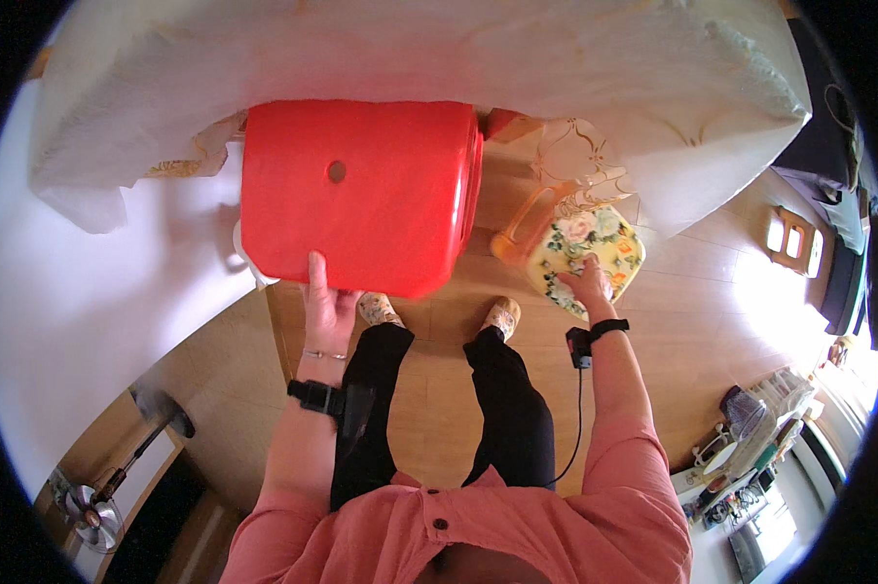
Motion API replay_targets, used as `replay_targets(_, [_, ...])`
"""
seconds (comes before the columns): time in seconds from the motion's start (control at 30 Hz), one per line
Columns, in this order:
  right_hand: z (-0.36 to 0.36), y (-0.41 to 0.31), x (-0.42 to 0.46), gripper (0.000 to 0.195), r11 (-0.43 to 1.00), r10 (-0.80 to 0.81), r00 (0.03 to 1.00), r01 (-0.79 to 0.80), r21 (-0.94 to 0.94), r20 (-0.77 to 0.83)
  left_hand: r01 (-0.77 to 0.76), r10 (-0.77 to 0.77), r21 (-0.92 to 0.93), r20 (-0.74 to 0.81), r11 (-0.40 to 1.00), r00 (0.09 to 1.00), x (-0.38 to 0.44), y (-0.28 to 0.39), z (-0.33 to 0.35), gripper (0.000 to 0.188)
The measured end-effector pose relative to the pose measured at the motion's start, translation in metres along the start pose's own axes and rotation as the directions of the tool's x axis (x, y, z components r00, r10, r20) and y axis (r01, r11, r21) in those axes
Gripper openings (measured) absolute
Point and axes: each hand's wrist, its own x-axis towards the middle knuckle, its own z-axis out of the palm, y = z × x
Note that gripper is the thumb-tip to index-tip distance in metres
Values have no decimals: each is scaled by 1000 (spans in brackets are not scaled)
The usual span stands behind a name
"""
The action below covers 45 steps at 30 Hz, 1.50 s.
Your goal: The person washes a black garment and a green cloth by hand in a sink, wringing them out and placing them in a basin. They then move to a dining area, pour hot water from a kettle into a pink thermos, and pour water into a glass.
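Note:
My left hand [328, 306] grips the near edge of a red plastic stool [380, 190], its thumb on the flat seat and its fingers partly hidden below. The seat has a small round hole, and layered red edges show along its right side. My right hand [591, 283] touches the flower-patterned seat of a yellow stool [621, 252]. Its thumb is spread from the other fingers; whether they grip the seat cannot be seen. An orange leg frame [526, 226] shows at that stool's left side.
A table under a pale cloth [519, 58] spans the top, its hem hanging over the stools. To the left is a white surface [169, 241]. An electric fan [96, 515] stands lower left. Another orange stool [795, 242] is at right, above a cluttered shelf [745, 467].

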Motion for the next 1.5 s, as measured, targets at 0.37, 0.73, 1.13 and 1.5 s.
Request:
replay_targets(0.37, [-20, 101, 15, 62, 908, 270, 946, -312, 278, 178, -54, 50, -38, -99, 998, 994, 25, -18, 29, 58])
replay_targets(0.73, [0, 106, 13, 54, 944, 225, 963, -252, -211, -147, -30, 21, -185, -56, 982, 998, 11, -49, 8, 53])
replay_targets(1.13, [-77, -252, -76, 77, 393, -483, 858, 32, 919, 177, 26, -49, -217, -97, 976, 994, -32, -80, -41, 75])
replay_targets(1.5, [-74, -226, -126, 78, 482, -468, 847, 8, 876, 250, -38, 538, 786, -385, 617, 750, -60, -16, -100, 90])
